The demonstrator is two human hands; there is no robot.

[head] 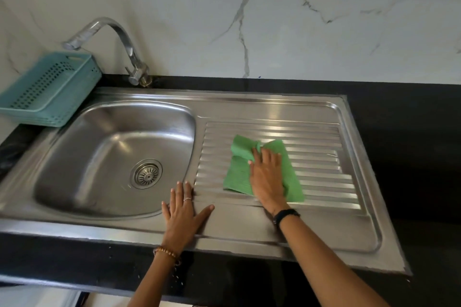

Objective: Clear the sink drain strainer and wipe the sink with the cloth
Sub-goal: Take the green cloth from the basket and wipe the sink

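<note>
A green cloth lies spread on the ribbed drainboard of the steel sink, one corner bunched up. My right hand presses flat on the cloth, fingers pointing toward the wall. My left hand rests flat and empty, fingers apart, on the sink's front rim between basin and drainboard. The basin sits to the left, with the round drain strainer seated in its floor; no debris shows on the strainer.
A chrome tap arches over the back left of the basin. A teal perforated basket stands on the counter's left corner. Black countertop surrounds the sink; a marble wall rises behind.
</note>
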